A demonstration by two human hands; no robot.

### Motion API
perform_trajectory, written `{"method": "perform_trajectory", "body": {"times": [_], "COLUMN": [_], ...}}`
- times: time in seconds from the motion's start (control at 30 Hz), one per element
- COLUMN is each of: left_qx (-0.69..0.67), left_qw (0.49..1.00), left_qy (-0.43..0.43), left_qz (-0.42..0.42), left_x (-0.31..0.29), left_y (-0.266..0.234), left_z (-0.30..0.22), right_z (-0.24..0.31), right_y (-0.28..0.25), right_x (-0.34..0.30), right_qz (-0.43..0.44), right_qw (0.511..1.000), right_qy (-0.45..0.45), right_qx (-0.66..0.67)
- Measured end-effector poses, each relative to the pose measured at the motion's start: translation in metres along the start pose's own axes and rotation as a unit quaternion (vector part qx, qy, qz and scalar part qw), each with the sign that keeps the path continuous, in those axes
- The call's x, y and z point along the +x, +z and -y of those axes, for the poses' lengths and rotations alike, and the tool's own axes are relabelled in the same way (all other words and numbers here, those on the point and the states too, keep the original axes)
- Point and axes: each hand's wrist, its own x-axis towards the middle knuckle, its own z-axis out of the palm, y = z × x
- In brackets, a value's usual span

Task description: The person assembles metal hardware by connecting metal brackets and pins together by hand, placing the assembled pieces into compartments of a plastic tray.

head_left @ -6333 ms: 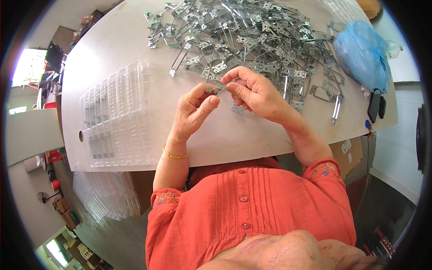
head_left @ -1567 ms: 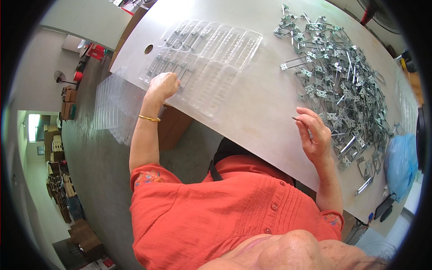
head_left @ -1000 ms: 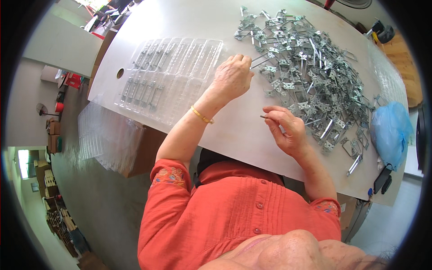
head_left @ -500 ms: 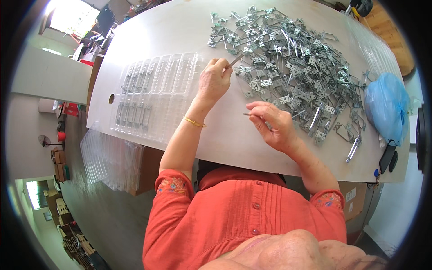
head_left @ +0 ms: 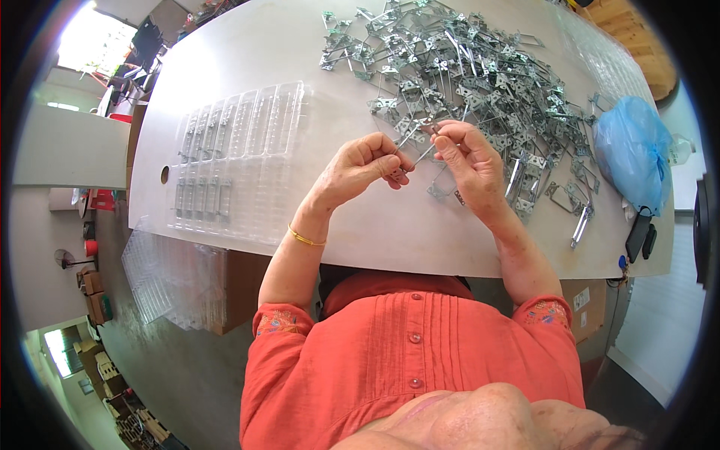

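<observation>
Between my two hands is a metal bracket piece with thin rods (head_left: 424, 154), held above the near edge of the heap. My left hand (head_left: 362, 166) is closed on one end, thumb against the fingers. My right hand (head_left: 474, 161) pinches the other end between thumb and fingertips. Whether this is one piece or two, I cannot tell. Just beyond lies a large heap of silvery metal brackets (head_left: 480, 82), tangled together. To the left rests a clear plastic tray (head_left: 281, 120) with two rows of long slots; several slots at its left side hold metal brackets (head_left: 202, 196).
A tied blue plastic bag (head_left: 634, 154) and a dark phone-like object (head_left: 637, 236) lie at the table's right edge. Clear plastic sheets (head_left: 607, 52) are at the far right. More clear trays (head_left: 169, 277) are stacked below the table's left front edge, beside a brown cardboard box (head_left: 244, 289).
My left hand has drawn back toward me from the heap. My right hand has lifted forward, and both now meet at the metal piece. The whole view has shifted slightly.
</observation>
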Motion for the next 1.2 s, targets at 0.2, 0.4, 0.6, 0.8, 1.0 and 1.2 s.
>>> {"method": "perform_trajectory", "body": {"times": [0.2,0.4,0.6,0.8,1.0,1.2], "left_qx": [0.068,-0.047,-0.146,-0.128,-0.050,-0.036], "left_qw": [0.996,0.998,0.987,0.992,0.998,0.998], "left_qy": [0.013,-0.019,-0.036,-0.008,0.000,-0.021], "left_qz": [-0.062,-0.039,0.051,-0.011,-0.036,-0.053], "left_x": [0.006,0.015,0.020,0.020,0.015,0.011], "left_y": [0.008,0.010,0.019,0.018,0.014,0.020], "left_z": [0.000,-0.006,0.000,0.010,0.014,0.011], "right_z": [0.001,0.000,-0.002,0.004,0.007,0.009], "right_y": [0.003,0.001,0.002,-0.006,-0.001,0.001], "right_x": [0.001,0.001,0.003,0.005,0.002,0.001], "right_qz": [-0.011,-0.001,-0.010,-0.051,-0.033,-0.025], "right_qw": [1.000,0.999,0.998,0.989,0.994,0.993], "right_qy": [-0.020,-0.050,-0.064,-0.079,-0.014,-0.007], "right_qx": [0.011,-0.005,-0.005,-0.111,-0.107,-0.112]}}
